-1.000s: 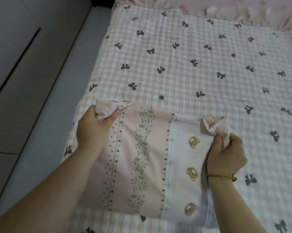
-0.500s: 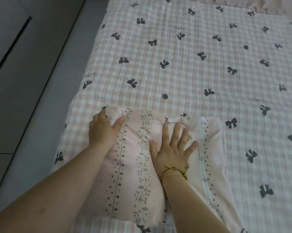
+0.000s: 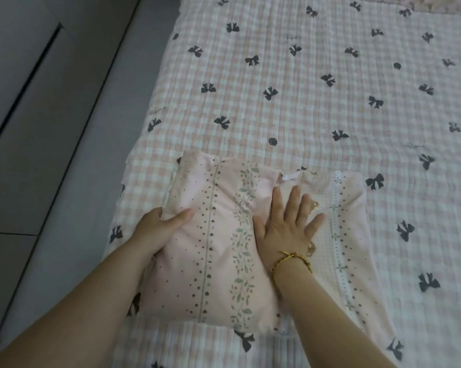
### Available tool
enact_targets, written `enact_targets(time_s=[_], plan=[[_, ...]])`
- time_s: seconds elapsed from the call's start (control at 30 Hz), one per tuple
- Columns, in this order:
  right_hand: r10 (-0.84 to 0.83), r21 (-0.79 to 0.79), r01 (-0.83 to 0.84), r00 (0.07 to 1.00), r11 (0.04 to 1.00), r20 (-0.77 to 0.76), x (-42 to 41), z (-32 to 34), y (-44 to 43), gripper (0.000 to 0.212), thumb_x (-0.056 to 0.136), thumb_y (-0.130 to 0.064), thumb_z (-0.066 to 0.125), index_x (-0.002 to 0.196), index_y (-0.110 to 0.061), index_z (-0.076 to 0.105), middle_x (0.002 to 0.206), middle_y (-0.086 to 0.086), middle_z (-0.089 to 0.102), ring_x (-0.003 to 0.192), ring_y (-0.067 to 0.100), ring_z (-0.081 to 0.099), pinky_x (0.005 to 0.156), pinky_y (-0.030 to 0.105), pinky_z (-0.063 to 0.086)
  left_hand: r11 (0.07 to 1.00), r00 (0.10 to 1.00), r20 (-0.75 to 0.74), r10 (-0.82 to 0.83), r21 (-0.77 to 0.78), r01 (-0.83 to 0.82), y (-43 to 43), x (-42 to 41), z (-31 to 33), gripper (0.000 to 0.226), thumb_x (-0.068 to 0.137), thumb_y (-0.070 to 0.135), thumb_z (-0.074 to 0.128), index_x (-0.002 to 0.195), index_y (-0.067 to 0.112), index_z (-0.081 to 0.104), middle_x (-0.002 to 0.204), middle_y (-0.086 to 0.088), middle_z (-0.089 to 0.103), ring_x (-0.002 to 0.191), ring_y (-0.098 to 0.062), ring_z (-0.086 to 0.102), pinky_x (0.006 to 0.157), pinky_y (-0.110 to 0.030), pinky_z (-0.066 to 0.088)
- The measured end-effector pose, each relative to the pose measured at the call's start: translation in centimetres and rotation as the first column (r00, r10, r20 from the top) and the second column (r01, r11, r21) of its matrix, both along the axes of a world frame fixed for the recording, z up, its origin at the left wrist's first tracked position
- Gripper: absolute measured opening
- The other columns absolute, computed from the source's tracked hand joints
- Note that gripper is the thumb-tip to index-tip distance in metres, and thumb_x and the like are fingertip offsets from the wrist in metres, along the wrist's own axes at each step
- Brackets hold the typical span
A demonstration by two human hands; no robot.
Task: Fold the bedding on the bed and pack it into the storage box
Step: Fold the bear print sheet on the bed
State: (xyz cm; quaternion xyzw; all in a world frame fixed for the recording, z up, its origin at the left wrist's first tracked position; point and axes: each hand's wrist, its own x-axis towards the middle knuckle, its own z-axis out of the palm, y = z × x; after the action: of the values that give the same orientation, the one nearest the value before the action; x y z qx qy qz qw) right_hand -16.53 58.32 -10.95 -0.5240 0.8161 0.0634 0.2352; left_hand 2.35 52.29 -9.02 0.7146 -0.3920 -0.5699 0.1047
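Note:
A folded pink pillowcase (image 3: 216,243) with dotted stripes and a leafy band lies near the bed's front left corner, on a pink checked blanket (image 3: 317,83) printed with black bows. My left hand (image 3: 160,229) grips the pillowcase's left edge, thumb on top and fingers underneath. My right hand (image 3: 285,224) lies flat with fingers spread, pressing down on the cloth's middle. A gold bracelet sits on that wrist. No storage box is in view.
The bed's left edge runs diagonally past a grey floor strip (image 3: 78,160). Grey cabinet fronts (image 3: 17,88) stand at the far left. A ruffled pink cloth (image 3: 441,4) shows at the top right corner.
The right part of the pillowcase was folded over. My right hand let go of its corner and now presses flat. My left hand slid down the left edge toward me.

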Motion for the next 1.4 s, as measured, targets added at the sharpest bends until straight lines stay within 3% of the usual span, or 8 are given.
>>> enact_targets(time_s=[0.2, 0.33, 0.5, 0.7, 0.93, 1.13, 1.3, 1.4], plan=[[0.233, -0.079, -0.226, 0.967, 0.971, 0.106, 8.0, -0.1, 5.8, 0.066, 0.094, -0.055, 0.002, 0.137, -0.017, 0.035, 0.141, 0.013, 0.043, 0.132, 0.030, 0.029, 0.107, 0.051, 0.008, 1.000, 0.997, -0.072, -0.004, 0.020, 0.005, 0.6, 0.4, 0.9, 0.041, 0.085, 0.036, 0.061, 0.115, 0.009, 0.059, 0.083, 0.003, 0.059, 0.071, -0.009, 0.055, 0.058, -0.020, 0.041], [0.222, -0.168, -0.191, 0.957, 0.967, 0.189, 7.0, 0.1, 4.7, 0.085, 0.078, -0.069, -0.008, 0.148, -0.025, 0.009, 0.156, -0.003, -0.004, 0.144, 0.018, -0.001, 0.110, 0.042, -0.018, 1.000, 0.987, -0.161, -0.025, 0.005, 0.026, 0.8, 1.1, 1.8, 0.029, 0.085, 0.031, 0.061, 0.107, 0.011, 0.061, 0.088, 0.000, 0.065, 0.078, -0.012, 0.061, 0.064, -0.023, 0.048], [-0.085, -0.395, 0.472, 0.719, 0.788, 0.690, 7.1, 3.5, 3.3, 0.074, 0.080, -0.056, 0.032, 0.141, -0.015, 0.033, 0.142, -0.010, 0.037, 0.132, 0.007, 0.028, 0.113, 0.042, 0.021, 0.992, 0.921, -0.371, -0.117, -0.092, 0.088, 1.8, 0.6, 4.6, 0.012, 0.079, 0.020, 0.064, 0.091, 0.019, 0.063, 0.073, 0.009, 0.072, 0.068, -0.005, 0.069, 0.057, -0.016, 0.054], [-0.229, 0.062, 0.576, 0.223, 0.815, 0.947, 3.1, 5.9, 1.6, 0.054, 0.095, -0.042, 0.038, 0.144, -0.021, 0.027, 0.145, -0.002, 0.035, 0.128, 0.011, 0.037, 0.109, 0.033, 0.033, 0.960, 0.885, -0.394, -0.248, -0.221, 0.171, 3.1, -2.5, 6.6, 0.008, 0.086, 0.015, 0.060, 0.085, 0.018, 0.067, 0.079, 0.008, 0.072, 0.072, -0.004, 0.067, 0.067, -0.016, 0.054], [-0.336, 0.240, 0.748, -0.024, 0.619, 0.941, -4.9, 6.0, 0.3, 0.079, 0.078, -0.072, 0.039, 0.136, -0.019, 0.044, 0.133, 0.007, 0.052, 0.119, 0.020, 0.051, 0.106, 0.038, 0.038, 0.885, 0.826, -0.350, -0.442, -0.321, 0.338, 5.6, -7.5, 7.8, 0.018, 0.090, 0.022, 0.052, 0.079, 0.029, 0.064, 0.098, 0.028, 0.058, 0.075, 0.019, 0.055, 0.069, 0.002, 0.041], [-0.321, 0.261, 0.579, 0.001, 0.772, 0.947, -6.0, 6.3, -3.2, 0.059, 0.088, -0.054, 0.045, 0.127, -0.009, 0.053, 0.114, 0.008, 0.062, 0.103, 0.020, 0.060, 0.090, 0.032, 0.050, 0.985, 0.747, -0.642, -0.174, -0.122, 0.124, 5.5, -10.6, 6.3, 0.065, 0.079, 0.050, 0.061, 0.123, 0.002, 0.054, 0.130, -0.003, 0.053, 0.126, -0.013, 0.044, 0.091, -0.018, 0.044], [-0.347, 0.139, 0.592, 0.253, 0.794, 0.903, -9.5, 6.8, -2.9, 0.046, 0.098, -0.040, 0.034, 0.139, -0.019, 0.037, 0.131, -0.003, 0.044, 0.102, 0.010, 0.050, 0.080, 0.014, 0.039, 0.889, 0.779, -0.431, -0.455, -0.279, 0.364, 7.3, -13.5, 3.3, 0.031, 0.086, 0.041, 0.041, 0.098, 0.067, 0.053, 0.127, 0.037, 0.028, 0.134, 0.007, 0.023, 0.103, -0.008, 0.024], [-0.346, 0.033, 0.664, 0.346, 0.747, 0.872, -12.6, 6.5, -2.2, 0.031, 0.101, -0.032, 0.029, 0.128, -0.025, 0.042, 0.127, -0.007, 0.046, 0.110, 0.012, 0.048, 0.074, 0.018, 0.031, 0.836, 0.783, -0.340, -0.521, -0.388, 0.388, 9.7, -16.8, 3.7, 0.034, 0.099, 0.029, 0.036, 0.114, 0.059, 0.039, 0.136, 0.035, 0.012, 0.134, 0.010, 0.006, 0.110, -0.016, 0.006]])
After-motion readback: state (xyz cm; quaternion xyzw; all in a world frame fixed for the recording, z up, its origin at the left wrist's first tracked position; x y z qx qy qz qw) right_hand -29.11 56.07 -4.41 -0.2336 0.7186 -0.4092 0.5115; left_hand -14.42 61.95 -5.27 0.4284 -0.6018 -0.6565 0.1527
